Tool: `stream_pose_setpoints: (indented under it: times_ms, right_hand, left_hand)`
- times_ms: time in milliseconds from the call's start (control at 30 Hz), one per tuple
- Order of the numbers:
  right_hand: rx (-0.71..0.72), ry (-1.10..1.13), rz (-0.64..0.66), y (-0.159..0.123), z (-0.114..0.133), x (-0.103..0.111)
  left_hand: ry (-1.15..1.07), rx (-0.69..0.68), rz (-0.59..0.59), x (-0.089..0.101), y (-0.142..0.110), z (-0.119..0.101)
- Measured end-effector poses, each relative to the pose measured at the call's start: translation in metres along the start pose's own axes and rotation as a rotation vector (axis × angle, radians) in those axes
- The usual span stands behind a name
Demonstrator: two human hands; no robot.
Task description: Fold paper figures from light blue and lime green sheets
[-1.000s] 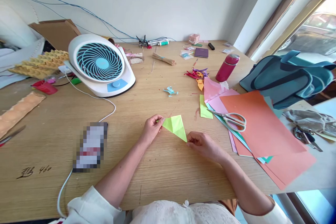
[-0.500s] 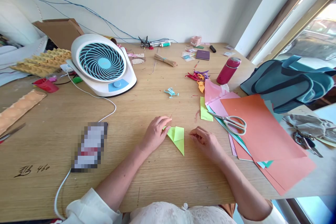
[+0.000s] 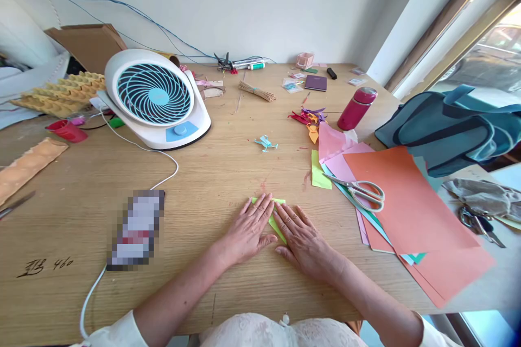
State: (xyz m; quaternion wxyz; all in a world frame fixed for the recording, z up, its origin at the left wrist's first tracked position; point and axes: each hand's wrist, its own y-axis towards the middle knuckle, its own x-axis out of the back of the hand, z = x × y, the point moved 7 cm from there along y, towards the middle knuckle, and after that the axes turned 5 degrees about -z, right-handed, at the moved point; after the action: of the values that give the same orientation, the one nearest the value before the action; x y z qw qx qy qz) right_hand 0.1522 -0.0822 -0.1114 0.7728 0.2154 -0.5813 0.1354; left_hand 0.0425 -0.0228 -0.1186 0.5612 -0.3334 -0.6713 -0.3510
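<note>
A folded lime-green paper (image 3: pixel 275 221) lies flat on the wooden table (image 3: pixel 228 173), mostly covered by both hands. My left hand (image 3: pixel 249 230) rests flat on its left part with the fingers stretched out. My right hand (image 3: pixel 302 239) lies flat on its right part, fingers extended and pressing down. Only a thin strip of green shows between and above the fingers.
Right of the hands lie scissors (image 3: pixel 360 191) on a stack of coloured sheets (image 3: pixel 402 206). A red bottle (image 3: pixel 357 108), a blue bag (image 3: pixel 456 127), a small paper frog (image 3: pixel 266 143), a desk fan (image 3: pixel 157 98) with its white cable, and a phone (image 3: pixel 136 229) stand around.
The green paper was held up between both hands, then laid on the table. Both hands have now come down flat onto it, side by side.
</note>
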Motion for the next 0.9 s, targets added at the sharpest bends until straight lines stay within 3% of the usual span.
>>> stream_pose_setpoints:
  times_ms: [433, 600, 767, 900]
  right_hand:
    - [0.084, 0.07, 0.021, -0.017, 0.015, 0.008]
    - [0.05, 0.136, 0.002, -0.024, 0.014, 0.011]
    - [-0.007, 0.226, -0.147, -0.024, 0.005, 0.026]
    - [-0.16, 0.263, -0.345, -0.028, -0.011, 0.038]
  left_hand:
    - [0.01, 0.04, -0.062, 0.0, 0.004, 0.002]
    - [0.014, 0.033, -0.101, -0.004, 0.009, 0.004]
    - [0.0, 0.032, -0.111, -0.008, 0.011, 0.006]
    - [-0.041, 0.041, -0.132, -0.006, 0.015, 0.006]
